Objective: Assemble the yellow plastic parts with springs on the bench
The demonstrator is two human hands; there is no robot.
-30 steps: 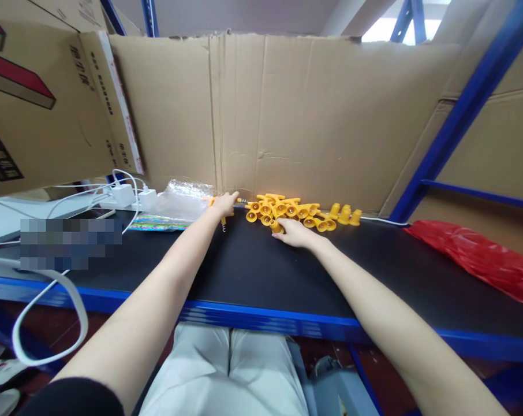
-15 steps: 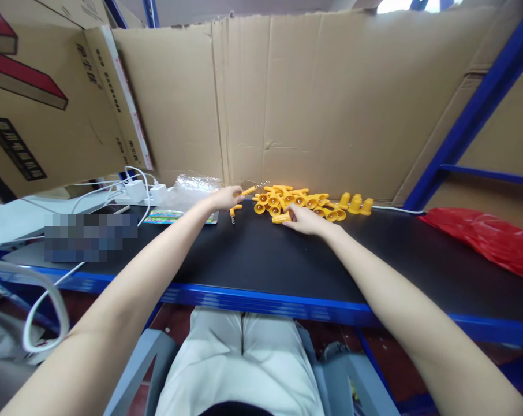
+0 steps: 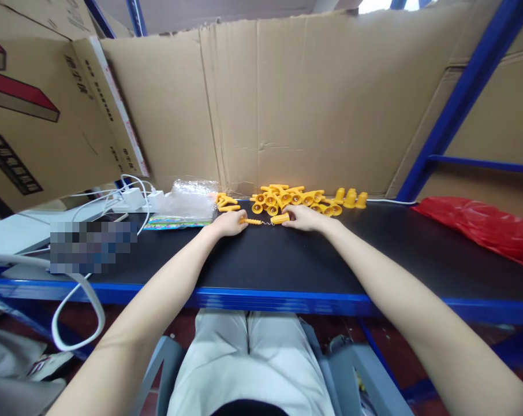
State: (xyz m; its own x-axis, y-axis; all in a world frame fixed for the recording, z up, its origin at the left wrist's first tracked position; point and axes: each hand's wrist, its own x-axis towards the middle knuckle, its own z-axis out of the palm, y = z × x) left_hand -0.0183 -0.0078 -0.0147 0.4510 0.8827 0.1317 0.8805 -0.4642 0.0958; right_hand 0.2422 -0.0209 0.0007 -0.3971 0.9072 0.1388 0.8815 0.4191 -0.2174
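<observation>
My left hand (image 3: 229,222) is closed on a thin yellow ribbed stick (image 3: 251,221) with a small metal coil at its tip. My right hand (image 3: 302,218) pinches a short yellow plastic cap (image 3: 279,218), its open end facing the coil. The two parts nearly meet above the black shelf top (image 3: 287,260). Just behind my hands lies a pile of several yellow cone-shaped caps (image 3: 287,199). A few more yellow sticks (image 3: 224,201) lie behind my left hand, and upright yellow caps (image 3: 350,198) stand at the pile's right.
A crumpled clear plastic bag (image 3: 187,199) and a colourful sheet lie at the left. White chargers and cables (image 3: 134,198) sit further left. A red plastic bag (image 3: 486,228) lies on the right. Cardboard (image 3: 309,104) walls the back; a blue upright (image 3: 456,98) stands at right.
Both hands have drawn back from the pile toward me. My left hand now holds a stick level, and my right hand has brought a cap up to its coil end.
</observation>
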